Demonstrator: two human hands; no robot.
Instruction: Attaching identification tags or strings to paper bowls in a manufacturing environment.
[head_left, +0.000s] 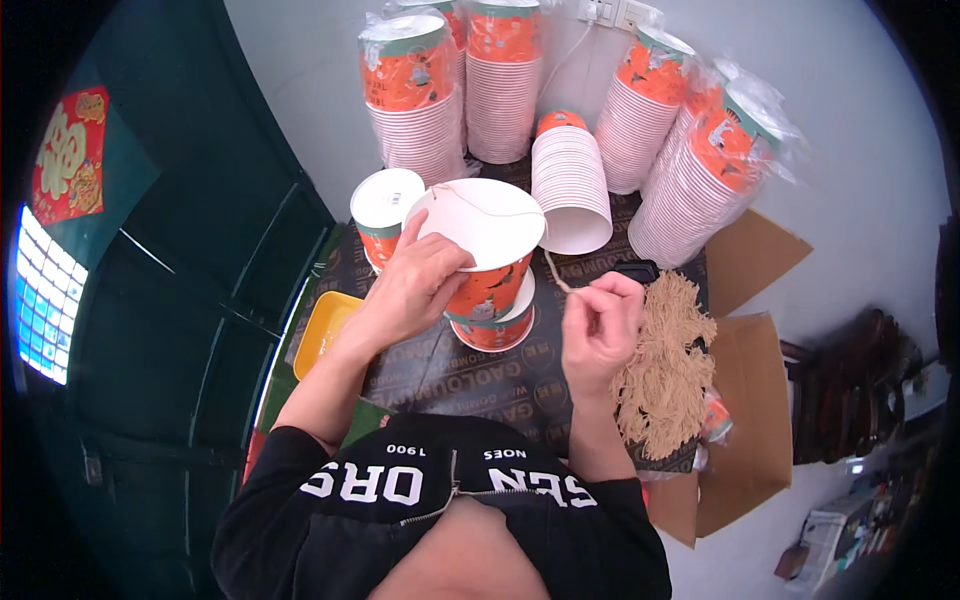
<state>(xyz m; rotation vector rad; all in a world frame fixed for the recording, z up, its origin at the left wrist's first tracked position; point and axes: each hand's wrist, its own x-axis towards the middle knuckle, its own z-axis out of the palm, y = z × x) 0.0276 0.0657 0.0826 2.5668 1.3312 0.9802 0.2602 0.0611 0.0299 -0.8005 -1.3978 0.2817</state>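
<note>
An orange paper bucket (480, 225) with a white inside stands mouth up in front of me, apparently on top of an upturned bucket (497, 335) of the same kind. My left hand (410, 285) grips its near-left rim, thumb outside and fingers over the edge. A thin beige cord (555, 272) runs across the bucket's mouth and out past its right side. The cord's free end is pinched between the fingertips of my right hand (605, 325). To the right of that hand lies a heap of beige cords (665, 370).
Another upturned bucket (388, 203) sits behind my left hand. A nested stack (570, 190) lies tipped toward me; bagged stacks (415, 120) stand along the wall. A yellow tray (325, 335) is at left, an open cardboard box (745, 430) at right.
</note>
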